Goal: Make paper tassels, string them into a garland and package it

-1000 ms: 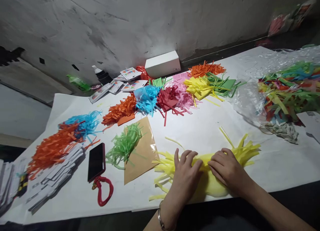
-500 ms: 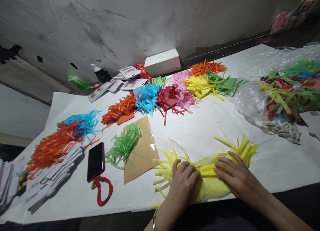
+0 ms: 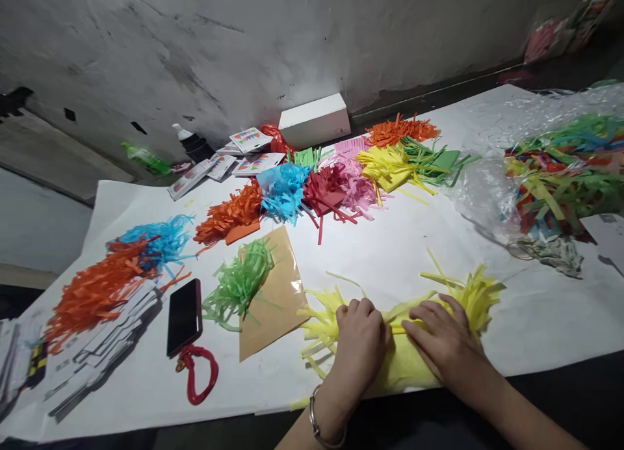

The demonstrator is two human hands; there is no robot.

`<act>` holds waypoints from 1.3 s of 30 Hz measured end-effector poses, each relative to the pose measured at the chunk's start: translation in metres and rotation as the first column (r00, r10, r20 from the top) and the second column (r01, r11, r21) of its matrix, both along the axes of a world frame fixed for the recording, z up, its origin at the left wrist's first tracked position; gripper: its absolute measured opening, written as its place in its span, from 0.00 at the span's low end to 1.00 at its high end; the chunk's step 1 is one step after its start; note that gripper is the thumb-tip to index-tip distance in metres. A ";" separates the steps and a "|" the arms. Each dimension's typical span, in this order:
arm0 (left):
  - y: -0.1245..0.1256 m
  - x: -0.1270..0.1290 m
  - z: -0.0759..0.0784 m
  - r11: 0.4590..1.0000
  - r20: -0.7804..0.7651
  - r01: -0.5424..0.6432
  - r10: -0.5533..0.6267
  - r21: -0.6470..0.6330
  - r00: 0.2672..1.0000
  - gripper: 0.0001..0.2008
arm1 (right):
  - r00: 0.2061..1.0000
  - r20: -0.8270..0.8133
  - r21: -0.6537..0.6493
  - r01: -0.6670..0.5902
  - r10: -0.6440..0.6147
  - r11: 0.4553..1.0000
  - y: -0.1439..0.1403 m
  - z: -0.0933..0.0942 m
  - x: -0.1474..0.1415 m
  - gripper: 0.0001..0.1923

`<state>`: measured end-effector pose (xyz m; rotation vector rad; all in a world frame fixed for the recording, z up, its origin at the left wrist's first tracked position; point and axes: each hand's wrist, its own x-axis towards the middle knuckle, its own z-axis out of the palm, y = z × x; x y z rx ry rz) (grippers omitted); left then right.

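Observation:
A sheet of yellow tissue paper (image 3: 404,365) with fringed ends lies at the front edge of the table. My left hand (image 3: 359,343) is closed on its middle band, fingers curled down and thumb side hidden. On the other side, my right hand (image 3: 446,336) grips the same band, with bent fingers over the folded strip between the two hands. Loose yellow strips fan out beyond each hand. To the left, a bundle of green tissue strips (image 3: 244,274) rests partly on a brown paper sheet (image 3: 273,326).
A phone (image 3: 184,317) with a red strap lies left, near stacked white cards (image 3: 97,352) and an orange fringe bundle (image 3: 92,291). Several coloured fringe bundles line the back before a white box (image 3: 314,121). Clear plastic and mixed strips (image 3: 570,183) heap up at right.
Both hands have drawn slightly closer together on the yellow tissue paper. My left hand's fingers are more tightly curled, and the right hand has shifted left. The view has moved a little.

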<state>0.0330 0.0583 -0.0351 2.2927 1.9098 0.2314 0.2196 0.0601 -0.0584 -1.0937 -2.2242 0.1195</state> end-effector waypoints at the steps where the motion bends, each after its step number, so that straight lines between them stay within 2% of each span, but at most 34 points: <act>1: 0.000 -0.002 0.000 1.000 0.018 0.001 -0.001 0.009 1.000 0.07 | 0.998 0.012 -0.003 -0.055 0.055 0.998 0.000 0.000 -0.002 0.12; 4: -0.004 -0.008 -0.002 0.990 0.113 0.085 -0.098 0.114 0.989 0.06 | 0.995 0.011 -0.021 -0.095 0.095 0.995 0.001 -0.001 -0.003 0.14; 6: -0.007 -0.011 -0.006 0.955 0.128 0.186 -0.219 0.232 0.967 0.09 | 0.996 -0.024 -0.023 -0.087 0.087 0.996 0.002 -0.002 -0.001 0.14; 8: -0.009 -0.012 -0.010 0.912 0.080 0.262 -0.301 0.317 0.950 0.08 | 0.995 -0.049 -0.025 -0.089 0.088 0.996 0.003 -0.002 0.000 0.12; 10: -0.010 -0.011 -0.013 0.889 0.039 0.295 -0.328 0.351 0.944 0.08 | 0.994 -0.045 -0.024 -0.105 0.104 0.994 0.003 -0.003 -0.001 0.11; 13: -0.008 -0.009 -0.014 0.883 0.020 0.322 -0.349 0.343 0.937 0.07 | 0.991 -0.007 -0.002 -0.134 0.134 0.991 0.003 -0.007 -0.004 0.14; 20: -0.009 -0.014 -0.014 0.911 -0.010 0.305 -0.315 0.278 0.949 0.05 | 0.993 0.036 0.016 -0.112 0.111 0.994 0.003 -0.010 0.014 0.17; 24: -0.007 -0.013 -0.017 0.889 0.047 0.334 -0.366 0.312 0.930 0.06 | 0.996 0.023 -0.026 -0.082 0.082 0.996 0.001 -0.009 0.021 0.17; 26: -0.005 -0.011 -0.016 0.904 0.105 0.311 -0.354 0.294 0.929 0.06 | 0.999 0.010 -0.053 -0.050 0.050 0.997 0.000 -0.009 0.020 0.16; 30: -0.005 -0.004 -0.009 0.954 0.173 0.199 -0.239 0.222 0.956 0.07 | 0.999 -0.026 -0.110 0.042 -0.045 0.993 -0.002 -0.006 0.016 0.13; 35: -0.006 0.010 -0.007 0.990 0.127 0.032 -0.049 0.136 0.991 0.06 | 0.988 -0.024 -0.189 0.144 -0.151 0.971 0.000 -0.001 0.012 0.09; 37: -0.006 0.011 -0.006 0.989 0.092 0.043 -0.056 0.142 0.994 0.06 | 0.986 -0.024 -0.195 0.158 -0.166 0.968 0.001 -0.002 0.011 0.08; 39: -0.006 0.010 -0.005 0.977 0.042 0.139 -0.148 0.164 0.988 0.07 | 0.989 -0.030 -0.185 0.138 -0.146 0.973 0.003 -0.003 0.010 0.08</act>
